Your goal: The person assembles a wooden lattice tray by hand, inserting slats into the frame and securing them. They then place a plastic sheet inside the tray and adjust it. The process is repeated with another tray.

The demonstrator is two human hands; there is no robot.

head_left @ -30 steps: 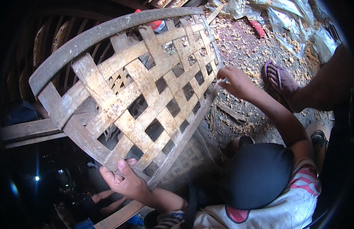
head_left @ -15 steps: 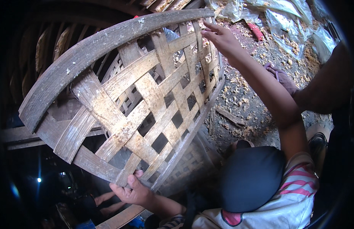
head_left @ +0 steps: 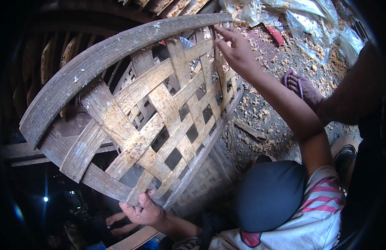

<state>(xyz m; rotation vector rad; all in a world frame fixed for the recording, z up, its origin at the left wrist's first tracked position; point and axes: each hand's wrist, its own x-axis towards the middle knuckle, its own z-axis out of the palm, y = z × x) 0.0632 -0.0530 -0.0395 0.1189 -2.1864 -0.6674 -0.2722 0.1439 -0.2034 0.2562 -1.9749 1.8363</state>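
Woven slat panel [head_left: 164, 104], curved, stained, tilted

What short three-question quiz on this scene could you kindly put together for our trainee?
1. Multiple choice: Which part of the tan, open-weave panel of flat, wood-like strips does the left hand grip?
a) the curved upper rim
b) the bottom edge
c) the woven middle

2. True or false: The right hand is pressed down on the ground.

3. Short answer: What lies beside the small, narrow red scrap at the upper right?

Key:
1. b
2. False; it is at the panel's upper right end.
3. Clear, crumpled plastic sheeting.
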